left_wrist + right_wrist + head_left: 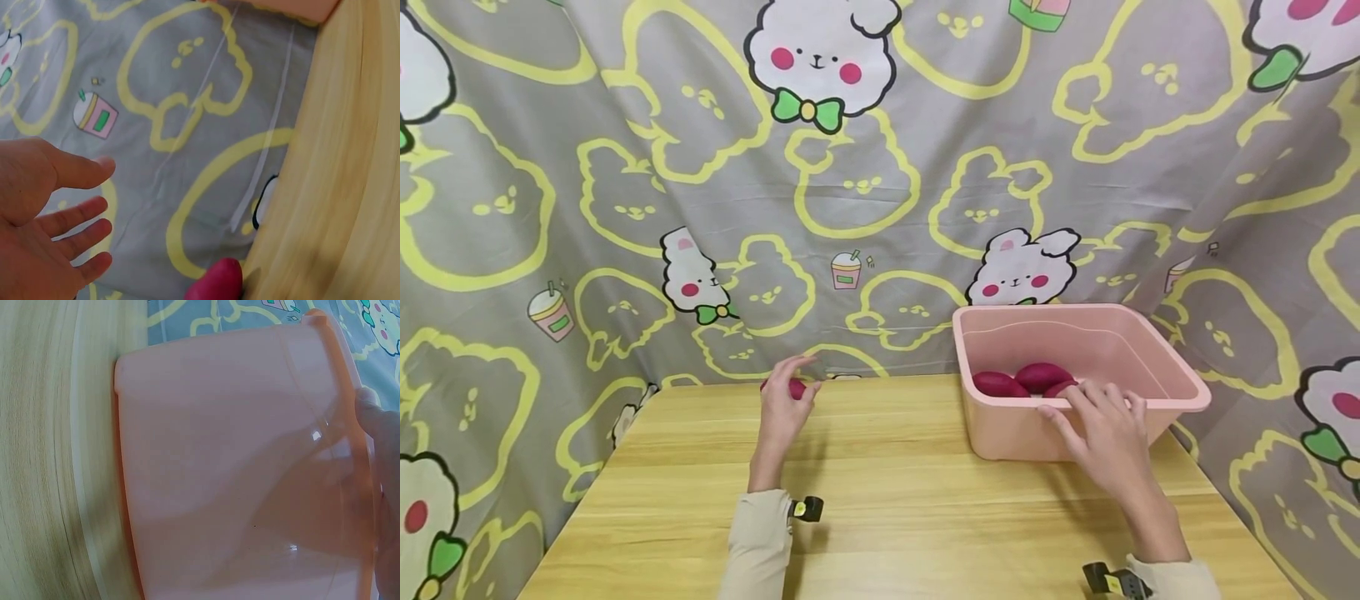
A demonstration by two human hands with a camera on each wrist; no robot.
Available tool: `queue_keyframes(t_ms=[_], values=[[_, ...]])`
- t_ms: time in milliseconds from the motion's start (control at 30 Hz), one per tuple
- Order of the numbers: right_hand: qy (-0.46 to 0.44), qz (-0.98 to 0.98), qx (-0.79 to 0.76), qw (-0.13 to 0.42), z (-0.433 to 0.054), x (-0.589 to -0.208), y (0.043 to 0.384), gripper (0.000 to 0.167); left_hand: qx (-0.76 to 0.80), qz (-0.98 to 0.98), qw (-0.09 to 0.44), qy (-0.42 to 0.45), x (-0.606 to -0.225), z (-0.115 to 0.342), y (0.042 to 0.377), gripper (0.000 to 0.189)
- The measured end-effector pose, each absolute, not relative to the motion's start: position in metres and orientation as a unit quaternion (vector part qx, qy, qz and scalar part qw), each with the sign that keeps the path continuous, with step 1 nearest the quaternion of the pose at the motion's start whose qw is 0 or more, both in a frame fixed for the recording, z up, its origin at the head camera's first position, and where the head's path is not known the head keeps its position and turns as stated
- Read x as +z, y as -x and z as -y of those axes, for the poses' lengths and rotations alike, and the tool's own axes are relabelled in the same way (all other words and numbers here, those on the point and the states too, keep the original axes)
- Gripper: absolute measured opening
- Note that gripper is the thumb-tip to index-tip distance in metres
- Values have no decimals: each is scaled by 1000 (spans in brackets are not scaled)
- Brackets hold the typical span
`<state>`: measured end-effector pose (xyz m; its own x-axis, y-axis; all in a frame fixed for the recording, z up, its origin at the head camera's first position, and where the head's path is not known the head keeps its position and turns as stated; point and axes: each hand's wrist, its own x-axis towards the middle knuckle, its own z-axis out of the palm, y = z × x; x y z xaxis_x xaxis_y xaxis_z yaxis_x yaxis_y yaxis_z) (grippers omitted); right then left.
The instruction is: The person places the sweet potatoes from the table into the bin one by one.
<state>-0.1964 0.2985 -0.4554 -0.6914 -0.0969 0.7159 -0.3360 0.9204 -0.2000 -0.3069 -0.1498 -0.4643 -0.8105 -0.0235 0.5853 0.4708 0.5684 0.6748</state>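
At the far edge of the wooden table lies a red-skinned sweet potato [797, 388], partly hidden behind my left hand [781, 417]. In the left wrist view that hand [44, 219] has its fingers spread, with a gap between them and the sweet potato [219, 282]. A pink plastic bin [1022, 429] stands at the right, holding several more red sweet potatoes [1041, 377]. My right hand [1108, 433] grips its near rim, the fingers bent over the edge and the thumb on the outer side. The fingertips are hidden inside the bin.
The wooden table [880, 517] runs back to a grey curtain [880, 208] printed with yellow outlines and white rabbits. The curtain hangs close behind the bin and along both sides. Each wrist carries a small black camera [807, 508].
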Motion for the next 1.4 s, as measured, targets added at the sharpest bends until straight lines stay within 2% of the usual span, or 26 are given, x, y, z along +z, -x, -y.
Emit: queue_keyframes(t_ms=[233,600,933,1400], values=[[-120,905,159,375,-299,-455,197,25,-451,855,243,87,-475,167,315,41],[-115,908,157,370,-300,-456,195,25,-437,854,269,83,-493,181,323,39],[-115,909,159,369,-300,-457,196,25,-441,874,194,68,-502,196,328,52],[-114,909,153,371,-300,-458,197,24,-365,909,178,91,-512,201,340,59]])
